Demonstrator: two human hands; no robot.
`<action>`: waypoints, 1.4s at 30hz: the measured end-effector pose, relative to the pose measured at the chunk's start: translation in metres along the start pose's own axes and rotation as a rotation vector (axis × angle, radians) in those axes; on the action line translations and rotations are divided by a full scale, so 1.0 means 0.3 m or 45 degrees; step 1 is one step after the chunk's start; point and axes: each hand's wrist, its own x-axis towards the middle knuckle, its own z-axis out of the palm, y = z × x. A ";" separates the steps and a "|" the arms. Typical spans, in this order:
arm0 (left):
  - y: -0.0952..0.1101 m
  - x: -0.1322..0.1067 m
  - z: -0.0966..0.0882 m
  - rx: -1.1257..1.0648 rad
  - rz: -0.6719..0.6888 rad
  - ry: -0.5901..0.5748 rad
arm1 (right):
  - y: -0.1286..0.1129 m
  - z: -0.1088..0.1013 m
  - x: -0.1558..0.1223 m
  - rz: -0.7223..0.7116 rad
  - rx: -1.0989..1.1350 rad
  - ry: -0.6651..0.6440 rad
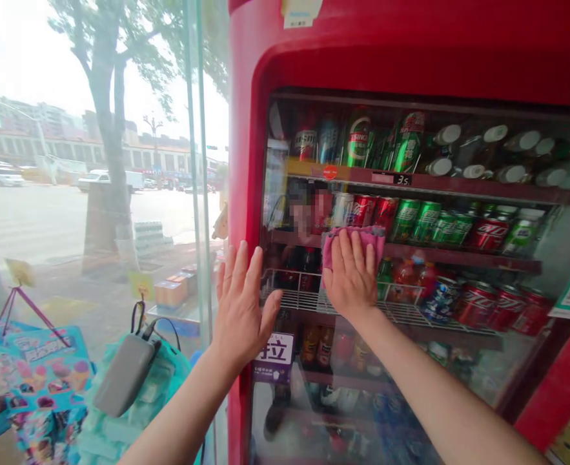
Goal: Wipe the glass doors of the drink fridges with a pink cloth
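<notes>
Red drinks cooler (410, 71) | We hold our left hand (239, 303) open at the left edge of its glass door (556, 226), right hand (350, 274) pressing a pink cloth (352, 237) flat on the glass, hands apart | Risk: cloth slides if pressure eases

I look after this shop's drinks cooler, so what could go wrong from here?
The left hand lies bare and flat near the edge of the glass door, so it may leave palm prints there. The right hand presses a pink cloth against the glass; firm pressure might shift the door if it is unlatched, though this view cannot show whether it is.
</notes>
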 end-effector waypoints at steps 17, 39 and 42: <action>-0.030 0.101 0.057 -0.087 0.134 0.078 | -0.200 0.042 0.248 -0.225 0.123 -0.051; 0.000 0.156 0.043 -0.147 0.153 0.134 | -0.171 0.004 0.309 -0.344 0.040 -0.140; 0.008 0.154 0.050 -0.154 0.144 0.116 | 0.050 -0.054 0.233 -0.082 -0.077 -0.058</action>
